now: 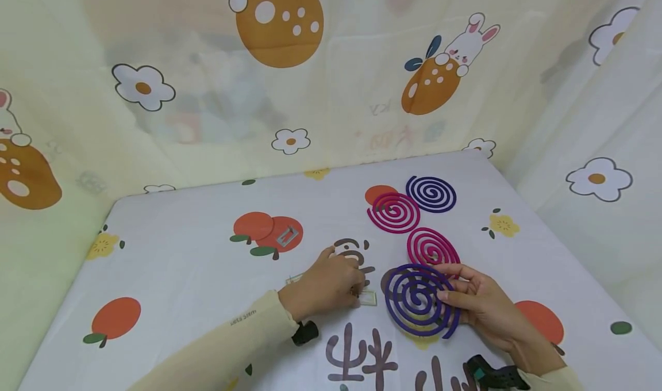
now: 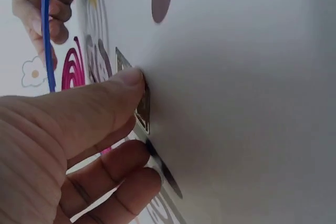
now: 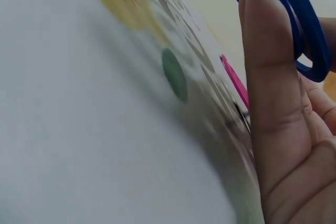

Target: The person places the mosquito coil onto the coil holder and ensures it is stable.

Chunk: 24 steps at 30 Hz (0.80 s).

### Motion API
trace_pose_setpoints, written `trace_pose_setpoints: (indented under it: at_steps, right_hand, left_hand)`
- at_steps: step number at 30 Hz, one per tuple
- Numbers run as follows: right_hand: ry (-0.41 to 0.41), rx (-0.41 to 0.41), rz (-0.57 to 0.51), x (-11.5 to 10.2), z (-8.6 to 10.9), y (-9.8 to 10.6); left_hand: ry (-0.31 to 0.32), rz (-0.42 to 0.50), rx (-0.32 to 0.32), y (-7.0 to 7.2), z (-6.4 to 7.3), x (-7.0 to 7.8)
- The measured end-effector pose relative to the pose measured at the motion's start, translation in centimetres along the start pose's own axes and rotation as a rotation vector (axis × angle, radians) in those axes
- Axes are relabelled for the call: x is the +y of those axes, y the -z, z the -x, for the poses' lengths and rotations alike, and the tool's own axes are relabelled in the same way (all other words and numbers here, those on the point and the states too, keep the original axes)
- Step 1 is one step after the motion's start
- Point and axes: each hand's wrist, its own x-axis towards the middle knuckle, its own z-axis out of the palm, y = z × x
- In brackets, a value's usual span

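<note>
A blue-purple mosquito coil (image 1: 414, 292) hangs above the table, its right edge pinched between the thumb and fingers of my right hand (image 1: 483, 305). In the right wrist view the thumb lies against the blue coil's rim (image 3: 307, 35). My left hand (image 1: 331, 282) is low over the table, fingers curled, at a small flat metal coil stand (image 1: 368, 298). In the left wrist view the thumb tip presses on this metal stand (image 2: 143, 106); the index fingertip is hidden behind. A second metal piece (image 1: 295, 278) shows partly beyond the left hand.
Two magenta coils (image 1: 394, 213) (image 1: 431, 246) and another blue-purple coil (image 1: 431, 194) lie at the back right. Another metal stand (image 1: 287, 237) lies on a printed orange fruit at the back left. A patterned curtain (image 1: 207, 121) stands behind the table (image 1: 181, 264).
</note>
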Motion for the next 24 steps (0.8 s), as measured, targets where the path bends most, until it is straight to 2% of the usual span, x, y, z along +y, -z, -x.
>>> trace_pose_setpoints:
  at_steps: [5, 9, 11, 16, 24]
  right_hand:
    - [0.016, -0.01, -0.011, 0.2, -0.5, -1.0]
    - [0.01, -0.02, -0.013, 0.2, -0.8, -1.8]
    - [0.013, -0.026, -0.007, 0.2, -0.9, -2.2]
    - [0.016, -0.044, 0.0, 0.4, -1.3, -3.0]
    - [0.005, -0.005, -0.005, 1.0, -1.9, -4.8]
  left_hand:
    - [0.055, 0.005, 0.03, -0.2, 0.6, 0.3]
    - [0.098, -0.022, 0.048, -0.1, 1.7, 0.5]
    - [0.094, -0.043, 0.053, -0.1, 2.6, 0.5]
    - [0.031, -0.104, 0.046, -0.4, 4.4, 0.4]
    - [0.013, -0.14, 0.032, -1.2, 5.7, 1.0]
